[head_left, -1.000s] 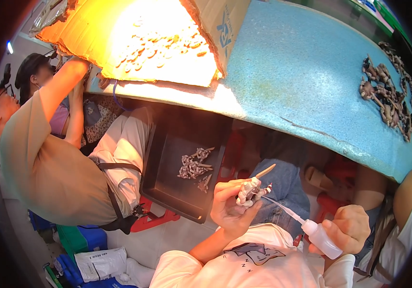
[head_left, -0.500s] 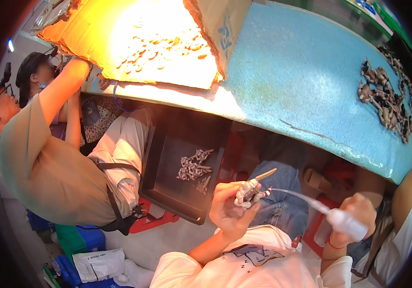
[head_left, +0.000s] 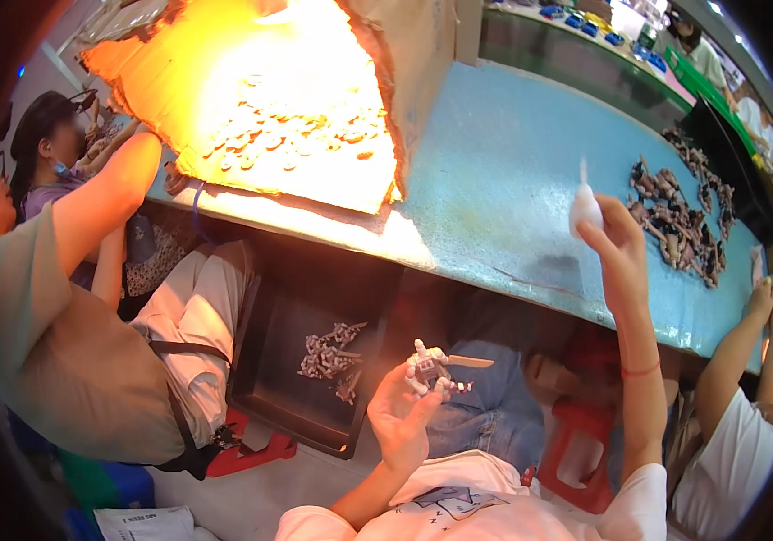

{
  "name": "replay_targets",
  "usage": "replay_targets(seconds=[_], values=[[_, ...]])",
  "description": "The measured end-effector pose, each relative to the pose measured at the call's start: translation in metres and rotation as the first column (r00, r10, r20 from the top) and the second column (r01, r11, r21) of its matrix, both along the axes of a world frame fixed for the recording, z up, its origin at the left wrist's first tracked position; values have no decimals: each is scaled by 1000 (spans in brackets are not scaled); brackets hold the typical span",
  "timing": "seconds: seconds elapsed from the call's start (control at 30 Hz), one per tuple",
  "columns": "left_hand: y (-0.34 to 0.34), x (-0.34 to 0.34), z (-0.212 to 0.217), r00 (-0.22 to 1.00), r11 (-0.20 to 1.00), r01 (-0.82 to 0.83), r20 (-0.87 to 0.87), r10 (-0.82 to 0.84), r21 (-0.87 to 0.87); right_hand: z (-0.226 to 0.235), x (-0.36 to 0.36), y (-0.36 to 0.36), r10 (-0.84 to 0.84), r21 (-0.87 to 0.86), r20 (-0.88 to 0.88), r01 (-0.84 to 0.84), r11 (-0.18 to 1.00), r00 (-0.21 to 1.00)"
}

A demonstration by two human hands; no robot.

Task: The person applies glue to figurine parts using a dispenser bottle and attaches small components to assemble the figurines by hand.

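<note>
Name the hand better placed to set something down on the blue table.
Right. The right hand holds the small white squeeze bottle raised over the blue table; the left hand holds the grey toy figure low, below its edge.

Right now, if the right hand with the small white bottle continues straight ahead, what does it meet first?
Probably the blue table top. The right hand holds the small white bottle raised over it, left of the pile of dark figure parts; depth is unclear.
</note>
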State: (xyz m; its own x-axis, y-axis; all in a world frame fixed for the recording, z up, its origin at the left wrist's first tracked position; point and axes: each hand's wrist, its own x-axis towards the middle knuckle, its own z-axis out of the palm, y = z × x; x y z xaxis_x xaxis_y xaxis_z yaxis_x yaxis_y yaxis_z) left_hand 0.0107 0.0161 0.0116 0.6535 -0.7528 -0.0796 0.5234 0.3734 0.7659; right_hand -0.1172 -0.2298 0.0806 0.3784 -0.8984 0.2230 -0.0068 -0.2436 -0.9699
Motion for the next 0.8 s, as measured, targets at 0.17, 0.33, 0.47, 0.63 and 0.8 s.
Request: replay_targets(seconds=[0.17, 0.33, 0.47, 0.63, 0.8], values=[[0, 0, 1, 989, 997, -10, 146, -2, 80, -29, 27, -71, 124, -30, -104, -127, 991, 987], [3, 13, 7, 980, 994, -91, 184, 78, 62, -42, 41, -93, 74, -171, -215, -112, 979, 974], [10, 22, 0, 992, 995, -65, 116, 56, 75, -35, 28, -60, -209, -414, -261, 87, 906, 943], [7, 35, -4, 995, 998, -55, 84, 51, 39, 14, 42, 36, -92, -671, -410, -232, 704, 907], [22, 48, -5, 986, 988, -152, 61, 152, -8, 47, 153, 56, 119, -765, -465, -465, 445, 877]])
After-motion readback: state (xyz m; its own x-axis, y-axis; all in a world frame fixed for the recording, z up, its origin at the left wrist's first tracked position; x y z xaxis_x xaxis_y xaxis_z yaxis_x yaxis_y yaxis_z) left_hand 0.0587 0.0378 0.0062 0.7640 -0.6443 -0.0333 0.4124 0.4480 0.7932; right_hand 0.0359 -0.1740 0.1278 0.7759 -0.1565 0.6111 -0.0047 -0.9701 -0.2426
